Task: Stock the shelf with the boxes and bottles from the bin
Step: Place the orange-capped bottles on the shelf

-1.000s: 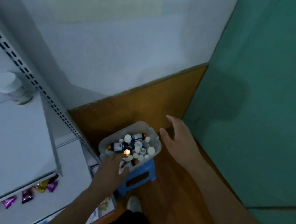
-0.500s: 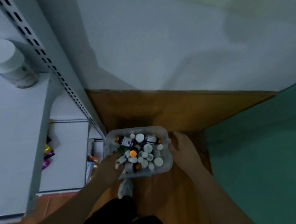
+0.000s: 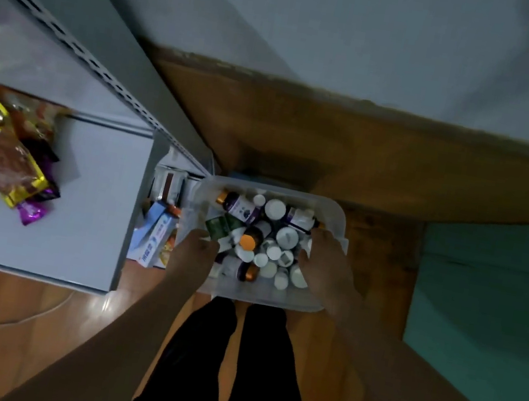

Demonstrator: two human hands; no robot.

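Observation:
A translucent plastic bin (image 3: 334,208) stands on the wooden floor in front of my legs, filled with several bottles: white-capped ones, a dark bottle with a purple label (image 3: 239,206), an orange cap (image 3: 248,242) and a green box (image 3: 217,226). My left hand (image 3: 193,255) reaches into the bin's left side, its fingertips down beside the green box. My right hand (image 3: 326,272) reaches into the right side, fingers curled over white bottles near the rim. Neither hand's grip is visible. The white shelf (image 3: 88,207) lies to the left.
Purple and yellow snack packets (image 3: 14,174) lie on the shelf board. Lower down, blue-and-white boxes (image 3: 155,238) stand at the shelf's end, right next to the bin. A perforated grey upright (image 3: 82,50) runs diagonally. A green wall (image 3: 489,305) is at right, a white wall behind.
My view has tilted down and closer to the bin. My right hand moved from the bin's outer right side into the bin. My left hand stays at the bin's left side.

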